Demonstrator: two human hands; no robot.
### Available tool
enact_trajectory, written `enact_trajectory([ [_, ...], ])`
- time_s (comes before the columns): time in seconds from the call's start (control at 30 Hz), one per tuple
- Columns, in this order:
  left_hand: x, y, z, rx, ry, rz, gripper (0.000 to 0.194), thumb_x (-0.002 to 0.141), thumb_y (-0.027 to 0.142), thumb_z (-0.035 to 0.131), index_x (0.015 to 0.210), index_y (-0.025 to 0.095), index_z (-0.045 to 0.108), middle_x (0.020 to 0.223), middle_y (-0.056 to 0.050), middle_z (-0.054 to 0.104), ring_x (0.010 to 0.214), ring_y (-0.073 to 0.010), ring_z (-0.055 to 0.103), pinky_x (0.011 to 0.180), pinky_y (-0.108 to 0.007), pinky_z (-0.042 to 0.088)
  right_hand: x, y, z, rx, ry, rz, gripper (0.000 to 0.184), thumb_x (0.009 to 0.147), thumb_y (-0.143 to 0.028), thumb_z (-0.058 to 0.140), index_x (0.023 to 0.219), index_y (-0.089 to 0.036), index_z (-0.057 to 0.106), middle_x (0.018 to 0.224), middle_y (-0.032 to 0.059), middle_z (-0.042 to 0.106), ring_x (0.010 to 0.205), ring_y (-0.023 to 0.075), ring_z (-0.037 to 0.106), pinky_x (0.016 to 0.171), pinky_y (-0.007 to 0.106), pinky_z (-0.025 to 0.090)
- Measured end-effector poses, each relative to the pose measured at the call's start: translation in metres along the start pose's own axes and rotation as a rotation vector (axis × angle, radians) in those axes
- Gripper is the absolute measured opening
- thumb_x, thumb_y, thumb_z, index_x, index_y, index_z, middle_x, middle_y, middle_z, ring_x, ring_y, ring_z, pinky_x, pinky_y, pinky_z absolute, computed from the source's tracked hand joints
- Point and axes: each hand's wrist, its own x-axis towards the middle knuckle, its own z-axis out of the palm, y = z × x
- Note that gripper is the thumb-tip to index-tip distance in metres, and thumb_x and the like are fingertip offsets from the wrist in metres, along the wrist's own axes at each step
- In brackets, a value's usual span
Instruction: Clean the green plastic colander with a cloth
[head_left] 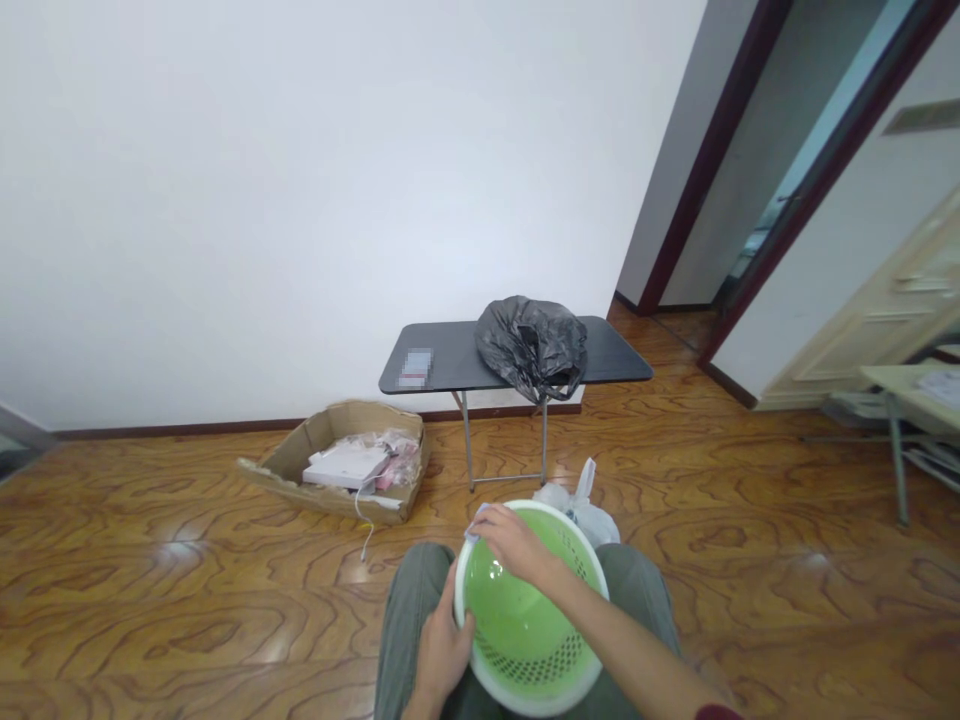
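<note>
A round green plastic basket (525,620) with a white rim and rows of drain holes rests on my lap between my knees. My left hand (444,645) grips its near left side, thumb over the rim and fingers hidden outside. Across the basket reaches my right hand (510,540), its fingers closed on a small pale cloth (475,522) pressed over the far left part of the rim. Most of the cloth is hidden beneath the fingers.
Ahead, a black folding table (454,350) carries a black plastic bag (529,345) and a small blurred packet (415,368). A cardboard box (296,465) with a white carton stands on the floor to the left. Behind the basket lies a white plastic bag (596,520).
</note>
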Motion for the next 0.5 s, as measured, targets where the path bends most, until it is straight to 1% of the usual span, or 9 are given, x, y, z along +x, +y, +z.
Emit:
enact_trajectory([
  [0.13,0.001,-0.006,0.002,-0.014,-0.004,0.034,0.077,0.091,0.023,0.045,0.165,0.021,0.025,0.133,-0.003,0.075,0.116,-0.0215,0.074,0.095,-0.023,0.054,-0.017,0.025,-0.021,0.07,0.158,0.171,0.041,0.09,-0.007,0.053,0.121,-0.024,0.075,0.118,0.0076,0.074,0.114,0.0203,0.062,0.105,0.041,0.054],
  [0.23,0.001,-0.008,0.003,-0.033,-0.016,0.02,0.076,0.092,0.024,0.045,0.165,0.021,0.023,0.14,-0.002,0.071,0.122,-0.0204,0.072,0.098,-0.022,0.053,-0.044,0.044,-0.028,0.076,0.307,0.315,0.042,0.09,-0.008,0.051,0.121,-0.024,0.076,0.119,0.0091,0.074,0.115,0.0217,0.063,0.107,0.045,0.053],
  [0.3,0.002,-0.007,0.002,-0.052,-0.003,0.005,0.075,0.094,0.024,0.045,0.166,0.02,0.021,0.14,-0.004,0.071,0.123,-0.0205,0.071,0.099,-0.024,0.053,-0.067,0.055,-0.028,0.065,0.411,0.417,0.041,0.091,-0.01,0.05,0.119,-0.023,0.077,0.117,0.0104,0.075,0.113,0.0228,0.065,0.107,0.047,0.053],
  [0.37,0.004,-0.006,0.001,-0.045,0.028,-0.024,0.078,0.095,0.024,0.046,0.167,0.018,0.017,0.137,-0.006,0.073,0.12,-0.0218,0.073,0.097,-0.025,0.054,-0.091,0.061,-0.025,0.051,0.48,0.503,0.039,0.091,-0.013,0.05,0.118,-0.021,0.077,0.115,0.0114,0.075,0.111,0.0234,0.066,0.106,0.048,0.054],
  [0.43,0.007,-0.003,-0.001,-0.017,0.049,-0.05,0.081,0.094,0.022,0.048,0.167,0.02,0.014,0.134,-0.006,0.074,0.114,-0.0226,0.076,0.093,-0.025,0.055,-0.113,0.063,-0.02,0.034,0.503,0.562,0.039,0.091,-0.014,0.05,0.117,-0.02,0.077,0.115,0.0124,0.075,0.11,0.0238,0.067,0.105,0.048,0.055],
  [0.5,0.01,0.0,-0.003,0.006,0.05,-0.049,0.08,0.093,0.019,0.049,0.167,0.025,0.017,0.134,-0.004,0.074,0.111,-0.0223,0.077,0.091,-0.025,0.056,-0.131,0.063,-0.016,0.017,0.493,0.601,0.039,0.091,-0.014,0.049,0.117,-0.019,0.078,0.115,0.013,0.075,0.11,0.0243,0.068,0.105,0.047,0.056],
])
